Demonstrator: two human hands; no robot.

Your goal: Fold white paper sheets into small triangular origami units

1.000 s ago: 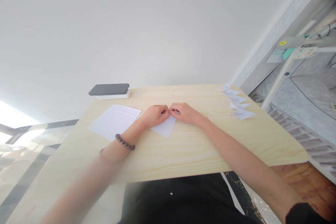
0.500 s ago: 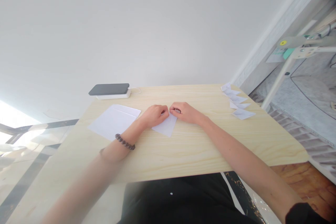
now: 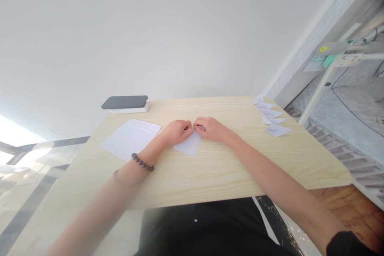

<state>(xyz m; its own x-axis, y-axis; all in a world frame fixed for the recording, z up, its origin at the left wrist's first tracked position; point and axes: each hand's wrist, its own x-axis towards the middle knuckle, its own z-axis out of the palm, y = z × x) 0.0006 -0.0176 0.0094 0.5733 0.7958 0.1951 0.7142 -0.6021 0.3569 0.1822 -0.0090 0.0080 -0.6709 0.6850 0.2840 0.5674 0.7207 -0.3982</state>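
Note:
A small white sheet of paper (image 3: 188, 147) lies on the light wooden table in front of me, its upper part covered by my hands. My left hand (image 3: 179, 132), with a dark bead bracelet (image 3: 143, 162) at the wrist, is closed in a pinch on the paper's upper edge. Close beside it, my right hand (image 3: 210, 129) pinches the same paper from the right, fingertips almost meeting the left ones. The fold under the fingers is hidden. Left of my left hand rests a stack of white paper sheets (image 3: 126, 141), partly behind the forearm.
Several folded white paper pieces (image 3: 278, 130) stand in a row near the table's right edge. A dark phone (image 3: 125, 102) sits on a white block (image 3: 130, 110) with a cable at the back left. A plain wall (image 3: 192, 36) rises behind the table (image 3: 234, 172).

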